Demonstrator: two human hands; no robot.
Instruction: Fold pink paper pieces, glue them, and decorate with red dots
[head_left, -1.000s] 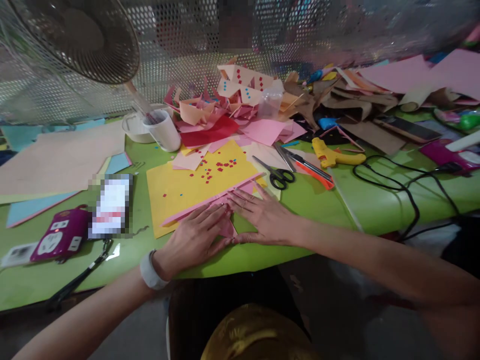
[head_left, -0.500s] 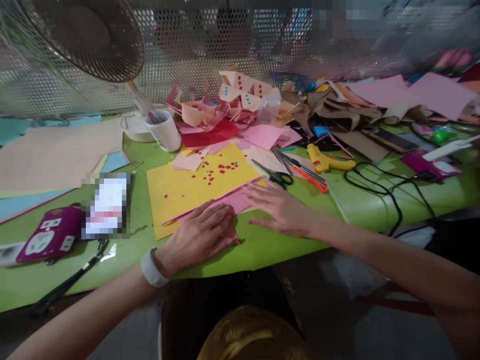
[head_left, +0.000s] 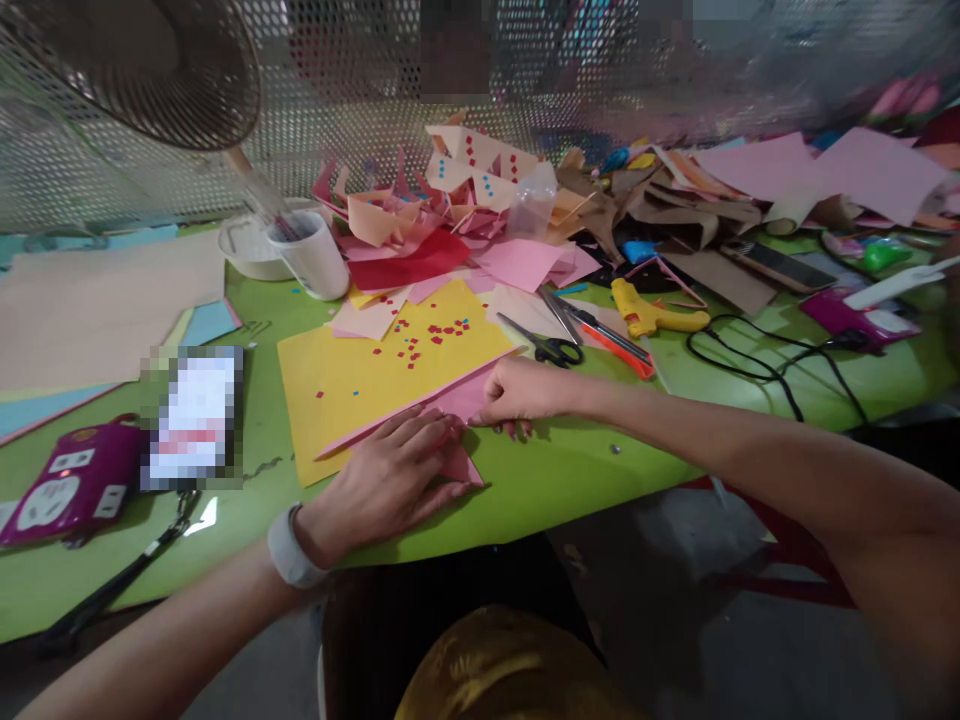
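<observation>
A folded pink paper (head_left: pixel 459 398) lies over the lower edge of a yellow sheet (head_left: pixel 360 370) that is strewn with small red and blue squares. My left hand (head_left: pixel 382 475) lies flat on the pink paper, fingers stretched out, with a pale band around the wrist. At the paper's right part, my right hand (head_left: pixel 517 395) has its fingers curled and pressed together at the surface; whether anything is between them is hidden. Black scissors (head_left: pixel 555 350) lie just behind my right hand, beside an orange cutter (head_left: pixel 619 347).
Behind are a white cup (head_left: pixel 315 262), a heap of paper scraps (head_left: pixel 450 200) and a yellow glue gun (head_left: pixel 652 315) near black cables. A phone (head_left: pixel 196 415) and a purple device (head_left: pixel 71 480) lie at left. A fan (head_left: pixel 165 70) stands back left.
My right hand has gone from outstretched fingers to a curled, closed shape and sits slightly further left on the pink paper. My left hand stays on the paper. The view has shifted slightly.
</observation>
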